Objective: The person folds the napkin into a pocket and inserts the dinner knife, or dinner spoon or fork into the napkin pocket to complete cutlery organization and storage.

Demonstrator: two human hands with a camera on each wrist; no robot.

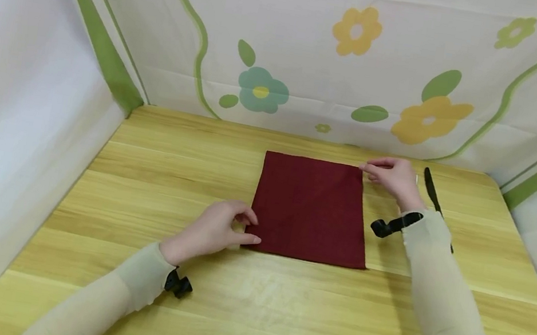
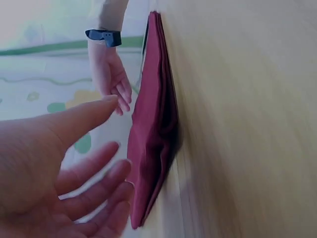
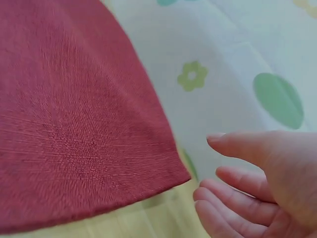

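A dark red cloth (image 1: 311,209) lies folded into a square on the table, its stacked layers visible along the edge in the left wrist view. At its near left corner is my left hand (image 1: 217,229), thumb and fingers spread apart around that corner. The left wrist view shows the thumb and loosely bent fingers with nothing pinched between them. By the far right corner is my right hand (image 1: 392,177). Seen from the right wrist, the thumb and fingers (image 3: 237,198) are parted just beside the cloth's corner (image 3: 176,176), with a small gap between.
A black knife (image 1: 432,187) lies right of the cloth, partly hidden by the right forearm. A small white thing (image 1: 416,178) shows beside the right hand. The wooden table (image 1: 153,173) meets a flower-printed curtain (image 1: 313,41) at the back and white cloth walls at the sides.
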